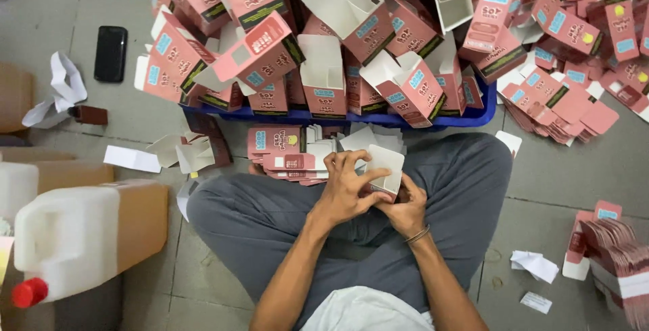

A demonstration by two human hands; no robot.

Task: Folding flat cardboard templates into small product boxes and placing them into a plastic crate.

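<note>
A person sits cross-legged on the grey tiled floor (pixel 81 13), facing a blue crate (pixel 473 116) heaped well over its rim with folded pink boxes (pixel 405 87), the finished pile by the look of it. To the right, flat pink box blanks (pixel 561 104) spill in a fanned stack against the crate, and another stack of blanks (pixel 618 250) lies near the person's right knee; a smaller stack of blanks (pixel 284 152) rests on the floor just ahead of the lap, so plenty appears left to fold. At left stands a white plastic jug (pixel 67 236) with a red cap, lying against a brown carton (pixel 142 213). A black phone (pixel 110 54) lies well apart on the floor, with scraps of white paper (pixel 64 87) near it. Over the lap, both hands are closed on one small box (pixel 387 167), its white inside showing: the left hand (pixel 345 185) grips its near side, the right hand (pixel 405 209) pinches it from below. Nothing blocks the hands.
</note>
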